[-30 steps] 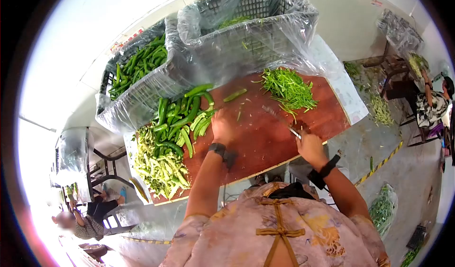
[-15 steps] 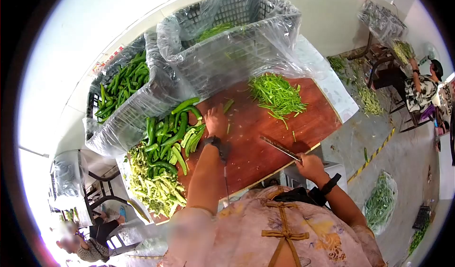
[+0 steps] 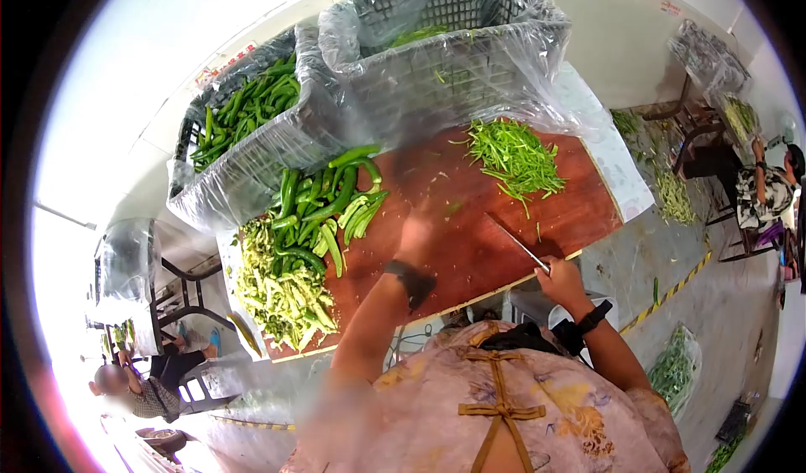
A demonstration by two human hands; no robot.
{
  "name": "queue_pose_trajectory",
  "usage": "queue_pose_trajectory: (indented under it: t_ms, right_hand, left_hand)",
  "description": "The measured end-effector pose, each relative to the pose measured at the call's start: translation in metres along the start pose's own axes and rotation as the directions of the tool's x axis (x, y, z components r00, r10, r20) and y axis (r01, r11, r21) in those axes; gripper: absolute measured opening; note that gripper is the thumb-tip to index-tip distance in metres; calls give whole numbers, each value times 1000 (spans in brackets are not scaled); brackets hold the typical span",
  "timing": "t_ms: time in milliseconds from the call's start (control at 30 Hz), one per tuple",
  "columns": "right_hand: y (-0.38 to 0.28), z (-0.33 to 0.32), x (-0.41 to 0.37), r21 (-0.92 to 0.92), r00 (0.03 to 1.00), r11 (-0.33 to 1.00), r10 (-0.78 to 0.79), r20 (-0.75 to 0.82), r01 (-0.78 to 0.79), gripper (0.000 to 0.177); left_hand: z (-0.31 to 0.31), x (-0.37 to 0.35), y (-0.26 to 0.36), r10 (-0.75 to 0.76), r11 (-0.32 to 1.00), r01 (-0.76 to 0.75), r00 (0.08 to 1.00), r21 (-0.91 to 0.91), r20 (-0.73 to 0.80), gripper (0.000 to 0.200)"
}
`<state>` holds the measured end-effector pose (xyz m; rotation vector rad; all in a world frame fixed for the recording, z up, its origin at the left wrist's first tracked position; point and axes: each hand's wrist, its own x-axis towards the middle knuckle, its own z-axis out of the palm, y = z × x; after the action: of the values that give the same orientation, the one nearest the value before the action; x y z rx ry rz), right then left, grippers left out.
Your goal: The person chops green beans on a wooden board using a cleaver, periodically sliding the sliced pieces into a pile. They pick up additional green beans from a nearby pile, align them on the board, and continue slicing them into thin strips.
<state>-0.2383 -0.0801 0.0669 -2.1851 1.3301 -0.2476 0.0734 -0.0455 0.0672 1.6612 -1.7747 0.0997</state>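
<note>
My right hand (image 3: 561, 283) is closed round the handle of a knife (image 3: 515, 241), its blade slanting up and left over the brown cutting board (image 3: 395, 263). My left hand (image 3: 422, 231) is over the middle of the board, its fingers smeared by motion. Close to those fingers lies a small green piece (image 3: 453, 209), too blurred to name. Left of it are split green pepper pieces (image 3: 361, 214) and whole long green peppers (image 3: 338, 198). A pile of thin green pepper strips (image 3: 516, 161) sits at the board's upper right. Pale pepper cores and seeds (image 3: 281, 292) are heaped at the left.
Behind the board stand two plastic-lined crates: one of whole green peppers (image 3: 252, 104), one black crate (image 3: 445, 53) with green strips inside. A seated person (image 3: 760, 183) works at the far right, another (image 3: 155, 389) at lower left. A bag of greens (image 3: 674, 364) lies on the floor.
My left hand has moved right, away from the split peppers toward the middle of the board. The knife stays in my right hand. The whole view has shifted slightly.
</note>
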Motion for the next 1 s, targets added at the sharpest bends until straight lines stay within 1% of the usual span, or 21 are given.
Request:
queue_pose_trajectory:
  t_ms: [67,100,133,167,200,233,267,300,367,400,467,500,567,600,667,700,767,800,867,1000]
  right_hand:
    - [-2,-1,-2,10,999,1000,-26,-25,27,28]
    - [-2,-1,-4,20,998,999,-47,-51,48,28]
    - [1,0,-5,20,998,999,-48,-50,49,28]
    - [6,2,-5,14,997,999,-51,-50,52,28]
    - [8,4,-6,9,997,998,-54,-50,55,28]
    - [8,3,-8,10,997,998,-54,-50,54,28]
    - [8,1,-10,3,998,998,-56,-41,56,28]
    - [7,1,-11,-4,998,998,-58,-33,58,28]
    - [8,0,-13,-18,998,998,-58,-36,57,28]
    - [8,-1,-14,-33,998,998,-57,-39,55,27]
    - [6,-4,-17,-40,998,998,-49,-29,47,27]
    - [6,-5,-17,-47,999,998,-41,-20,40,27]
    - [9,-4,-17,-54,999,998,-44,-15,43,27]
    - [10,-4,-18,-61,999,997,-45,-8,45,27]
    - [12,-4,-20,-66,999,997,-46,-7,45,28]
    - [13,-4,-20,-72,999,996,-47,-7,47,28]
    - [15,-3,-19,-84,999,996,-42,-8,41,29]
    - [16,-3,-20,-96,999,995,-37,-8,36,29]
    - [18,-3,-20,-91,1000,995,-29,-1,29,29]
    - [18,-1,-21,-91,1000,996,-4,4,4,30]
  left_hand:
    - [7,-14,3,103,978,-75,985,-195,136,36]
    - [24,-27,-1,101,978,-74,985,-193,136,36]
    - [50,-44,-9,31,983,6,980,-185,198,36]
    - [64,-56,-11,-37,981,84,965,-173,258,36]
    - [59,-59,-6,-37,981,84,965,-173,259,36]
    - [49,-61,0,130,988,-106,963,-113,235,34]
    - [42,-61,7,294,956,-291,930,-49,222,32]
    - [44,-64,8,294,956,-291,929,-48,223,32]
    - [50,-68,11,194,977,-171,963,-129,189,23]
    - [46,-66,16,194,977,-172,962,-129,189,23]
    - [38,-60,25,75,993,-49,961,-103,266,26]
    - [43,-60,23,75,993,-49,961,-103,265,26]
    - [53,-59,18,308,945,-286,942,-158,137,26]
    - [52,-57,19,308,945,-287,941,-158,137,26]
    - [50,-53,21,417,908,-412,883,-70,217,30]
    - [50,-50,23,418,908,-413,882,-71,217,30]
    - [51,-45,27,266,958,-276,956,81,120,33]
    - [55,-48,24,266,958,-277,956,79,122,33]
    - [61,-52,16,221,956,-253,953,146,206,37]
    - [63,-52,23,203,971,-223,961,90,188,39]
